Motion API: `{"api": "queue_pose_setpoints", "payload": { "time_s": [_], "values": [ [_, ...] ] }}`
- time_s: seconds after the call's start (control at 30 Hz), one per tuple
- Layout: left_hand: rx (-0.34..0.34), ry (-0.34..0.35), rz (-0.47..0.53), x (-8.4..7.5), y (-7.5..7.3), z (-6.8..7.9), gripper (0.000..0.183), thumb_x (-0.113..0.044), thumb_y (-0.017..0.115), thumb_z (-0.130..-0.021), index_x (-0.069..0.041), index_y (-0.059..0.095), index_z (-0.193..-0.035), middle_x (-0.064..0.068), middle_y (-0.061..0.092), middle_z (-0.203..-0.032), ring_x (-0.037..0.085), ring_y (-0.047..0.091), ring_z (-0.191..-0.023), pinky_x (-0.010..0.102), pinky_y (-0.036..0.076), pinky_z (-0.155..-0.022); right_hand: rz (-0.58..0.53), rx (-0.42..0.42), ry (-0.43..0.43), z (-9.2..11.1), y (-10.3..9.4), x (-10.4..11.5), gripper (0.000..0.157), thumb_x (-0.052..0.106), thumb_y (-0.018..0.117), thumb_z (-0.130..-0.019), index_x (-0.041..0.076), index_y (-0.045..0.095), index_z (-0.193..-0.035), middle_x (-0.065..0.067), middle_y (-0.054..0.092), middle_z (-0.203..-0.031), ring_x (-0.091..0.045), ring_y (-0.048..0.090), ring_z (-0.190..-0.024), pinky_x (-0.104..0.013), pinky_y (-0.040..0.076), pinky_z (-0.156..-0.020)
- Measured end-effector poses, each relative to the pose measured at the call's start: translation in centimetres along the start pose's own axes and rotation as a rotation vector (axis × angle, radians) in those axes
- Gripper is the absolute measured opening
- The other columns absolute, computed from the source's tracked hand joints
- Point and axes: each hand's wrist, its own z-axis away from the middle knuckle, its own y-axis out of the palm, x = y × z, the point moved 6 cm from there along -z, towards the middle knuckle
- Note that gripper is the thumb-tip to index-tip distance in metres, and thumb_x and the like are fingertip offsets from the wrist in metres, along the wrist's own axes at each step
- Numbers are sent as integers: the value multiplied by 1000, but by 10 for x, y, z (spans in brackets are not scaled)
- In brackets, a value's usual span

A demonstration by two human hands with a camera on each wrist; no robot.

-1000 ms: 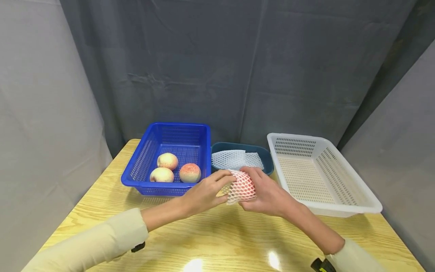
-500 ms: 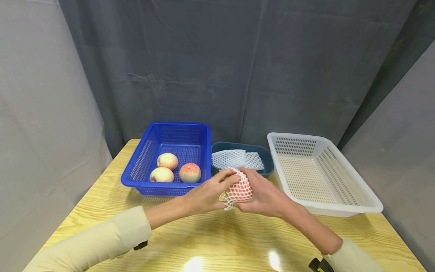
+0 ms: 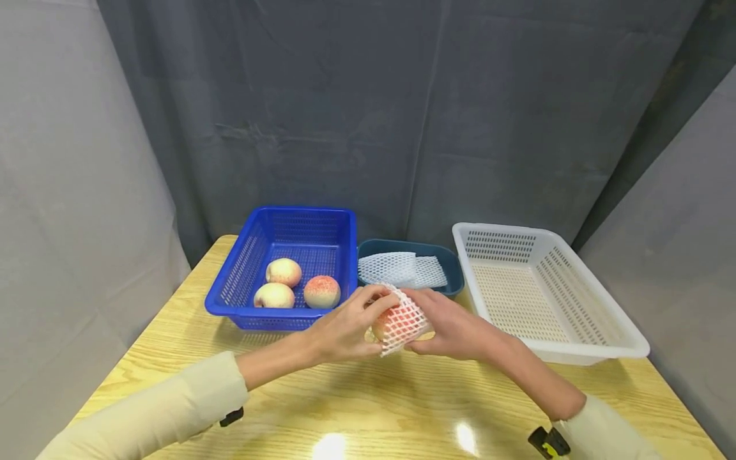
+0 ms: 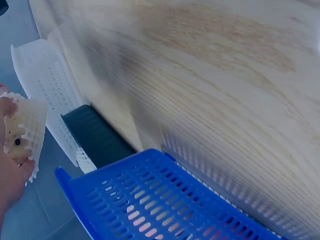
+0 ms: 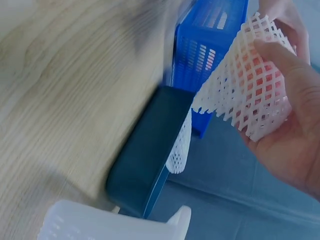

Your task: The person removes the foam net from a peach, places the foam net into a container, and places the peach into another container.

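Above the table's middle, both hands hold a red-and-cream peach partly wrapped in a white foam net. My left hand grips the net's edge at the peach's left end, with fingers above and thumb below. My right hand is curled round the netted right side. In the left wrist view, the bare end of the peach with its dark stem spot shows inside the net opening. A loose flap of the net hangs off the peach in the right wrist view.
A blue basket at the left holds three peaches. Behind the hands, a dark teal bin contains flat white foam nets. To the right stands a white basket. Grey curtains enclose the wooden table.
The left fingers closed on the net's edge, then spread wider round the peach's left end. More bare peach now shows at the net's left opening. Baskets and bin have stayed put.
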Motion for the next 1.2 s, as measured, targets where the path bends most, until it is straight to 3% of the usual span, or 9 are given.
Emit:
{"api": "queue_pose_setpoints", "payload": {
  "time_s": [0.27,0.43,0.53,0.73,0.97,1.1,1.2],
  "values": [
    [-35,-74,-3,9,-12,0,73,-17,88,-74,-5,52,-136,13,49,-128,26,52,-114,32,50,-92,111,-47,-26,-1,-11,-13,47,7,71,-93,5,58,-138,-10,63,-129,-31,59,-117,-51,48,-96],
    [-36,-101,-19,14,-16,3,74,-16,88,-73,-6,52,-136,14,49,-127,27,52,-114,34,52,-91,171,-78,-21,-3,-17,-23,43,-4,65,-92,2,61,-134,-15,60,-134,-41,50,-129,-58,38,-105],
    [-29,-140,-13,18,-19,8,74,-16,88,-73,-8,52,-136,14,49,-128,27,52,-115,34,53,-88,217,-110,-22,-6,-21,-31,43,-9,65,-89,-1,62,-131,-17,62,-132,-42,47,-131,-56,35,-108],
    [-29,-199,-15,26,-25,18,72,-16,88,-72,-8,54,-136,15,50,-128,26,54,-114,34,56,-81,272,-107,91,-12,-28,-50,41,-6,63,-91,-1,62,-131,-16,63,-115,-30,58,-101,-44,52,-83],
    [-46,-222,-55,31,-37,21,73,-16,90,-71,-9,54,-134,13,52,-125,26,55,-112,43,52,-89,215,-113,158,-23,-34,-71,31,-2,60,-96,-2,60,-127,-15,68,-110,-27,65,-92,-45,53,-79],
    [-59,-223,-70,33,-45,20,75,-15,91,-71,-7,53,-135,14,51,-125,27,53,-112,41,52,-89,179,-113,198,-27,-35,-80,23,4,60,-99,-2,58,-121,-10,67,-97,-17,58,-70,-37,49,-64],
    [-61,-236,-79,36,-50,19,76,-15,91,-71,-8,53,-135,15,50,-126,28,53,-113,38,54,-88,182,-106,213,-32,-33,-85,20,6,59,-100,-2,59,-119,-9,66,-93,-15,56,-68,-36,48,-63]
  ]
}}
